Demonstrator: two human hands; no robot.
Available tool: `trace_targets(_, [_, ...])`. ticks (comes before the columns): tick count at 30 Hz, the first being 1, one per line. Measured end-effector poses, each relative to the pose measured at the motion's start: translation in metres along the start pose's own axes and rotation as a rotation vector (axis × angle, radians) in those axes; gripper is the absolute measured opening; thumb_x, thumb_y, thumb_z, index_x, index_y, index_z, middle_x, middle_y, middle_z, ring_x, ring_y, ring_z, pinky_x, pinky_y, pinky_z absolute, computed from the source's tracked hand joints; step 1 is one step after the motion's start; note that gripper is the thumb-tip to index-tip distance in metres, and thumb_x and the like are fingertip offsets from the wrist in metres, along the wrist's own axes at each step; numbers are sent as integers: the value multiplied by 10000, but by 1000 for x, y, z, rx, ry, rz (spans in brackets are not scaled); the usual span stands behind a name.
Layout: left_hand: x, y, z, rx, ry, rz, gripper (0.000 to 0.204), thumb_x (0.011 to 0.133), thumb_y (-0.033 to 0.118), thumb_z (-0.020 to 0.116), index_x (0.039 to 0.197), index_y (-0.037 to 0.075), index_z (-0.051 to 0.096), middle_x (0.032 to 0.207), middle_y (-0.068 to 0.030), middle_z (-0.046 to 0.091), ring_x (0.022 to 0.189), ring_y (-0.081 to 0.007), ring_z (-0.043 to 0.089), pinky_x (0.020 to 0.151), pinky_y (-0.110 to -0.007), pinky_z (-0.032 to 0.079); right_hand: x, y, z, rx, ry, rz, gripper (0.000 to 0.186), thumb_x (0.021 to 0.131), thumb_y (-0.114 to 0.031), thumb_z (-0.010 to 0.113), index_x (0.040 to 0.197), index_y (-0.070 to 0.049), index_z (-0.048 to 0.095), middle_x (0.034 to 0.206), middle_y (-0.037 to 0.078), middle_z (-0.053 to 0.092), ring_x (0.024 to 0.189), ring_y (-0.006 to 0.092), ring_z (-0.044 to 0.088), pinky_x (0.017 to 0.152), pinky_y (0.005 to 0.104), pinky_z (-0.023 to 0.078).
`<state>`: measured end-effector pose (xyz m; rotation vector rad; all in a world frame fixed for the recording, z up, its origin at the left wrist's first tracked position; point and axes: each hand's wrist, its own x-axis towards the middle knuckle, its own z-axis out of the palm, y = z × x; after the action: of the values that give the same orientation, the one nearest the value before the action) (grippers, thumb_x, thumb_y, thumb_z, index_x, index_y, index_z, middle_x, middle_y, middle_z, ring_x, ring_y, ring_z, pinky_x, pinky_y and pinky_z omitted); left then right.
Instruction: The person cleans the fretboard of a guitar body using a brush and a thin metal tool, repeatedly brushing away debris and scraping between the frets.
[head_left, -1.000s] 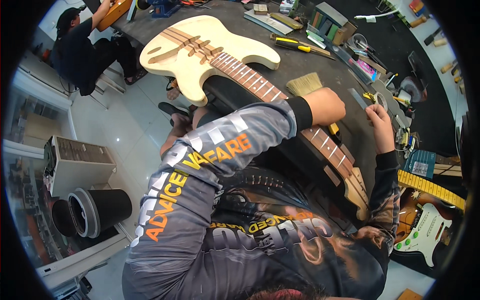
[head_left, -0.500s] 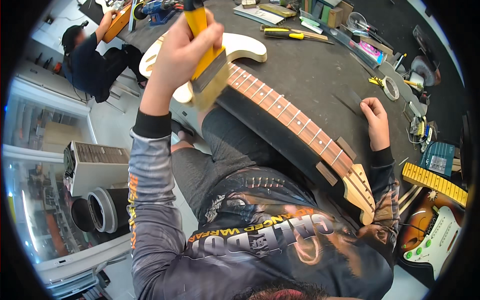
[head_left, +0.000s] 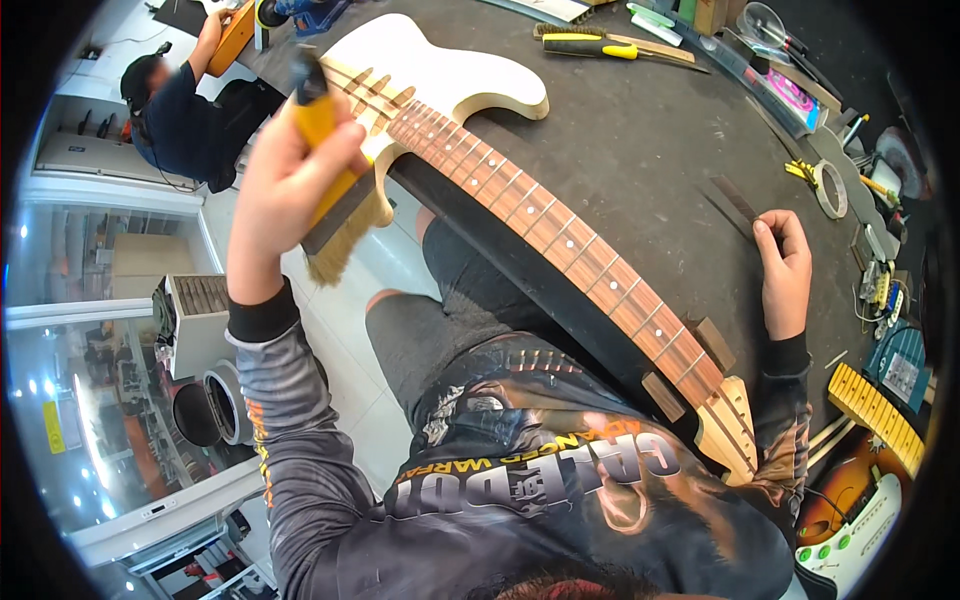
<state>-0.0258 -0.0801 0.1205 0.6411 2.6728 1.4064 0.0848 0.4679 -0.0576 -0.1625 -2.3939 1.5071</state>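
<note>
My left hand (head_left: 272, 195) is wrapped round the yellow handle of a wide flat brush (head_left: 338, 250). Its pale bristles point down, over the floor just left of the guitar body. An unfinished electric guitar lies across the bench edge: a bare pale body (head_left: 400, 62) at the far left, a dark reddish fretboard (head_left: 565, 240) with frets and white dots, and a light wood headstock (head_left: 730, 430) close to my right forearm. On the bench right of the neck, my right hand (head_left: 788, 270) pinches a thin dark flat strip (head_left: 734, 197), its exact kind unclear.
Small wooden blocks (head_left: 711, 343) flank the neck near the headstock. A yellow-and-black hand tool (head_left: 590, 46) lies at the back, a tape roll (head_left: 829, 190) at the right. A sunburst guitar (head_left: 850, 520) stands lower right. Another person (head_left: 190, 115) sits far left with an orange-brown guitar.
My left hand has carried the brush left and down, away from the fretboard to beside the body. The right hand keeps its pinch on the strip. The whole view has shifted slightly.
</note>
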Motion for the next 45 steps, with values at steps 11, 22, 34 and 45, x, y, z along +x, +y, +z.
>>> trace_targets(11, [25,5,10,505,-306,-101,259,1212,260,717,1225,1,723,1139,-117,827,1033,-152,778,946,-317,603,-3,4,-1,-9,7,36,152,1200,-160,711,1148,-21,676,1080,-13,648,1070,101,591,996,268,473])
trace_targets(22, [36,4,8,130,-198,26,177,1192,183,737,1244,17,705,1066,-96,842,974,-157,808,913,-338,641,-4,5,-2,-71,15,40,168,1205,-165,710,1150,-13,664,1099,-1,651,1085,119,602,1021,282,479])
trace_targets(34, [47,-14,-11,-293,4,184,172,1222,176,649,1206,16,712,1047,-142,869,992,-166,814,971,-303,614,-3,7,-4,-57,-10,33,150,1204,-149,711,1149,-17,665,1104,-8,649,1094,115,597,1017,277,472])
trace_targets(45, [82,-24,3,-236,29,204,266,1251,196,557,1191,-13,711,1167,-199,867,1098,-216,817,1065,-359,628,-3,4,-3,-84,-4,20,149,1197,-150,721,1149,-17,673,1088,-8,648,1086,112,599,1011,279,475])
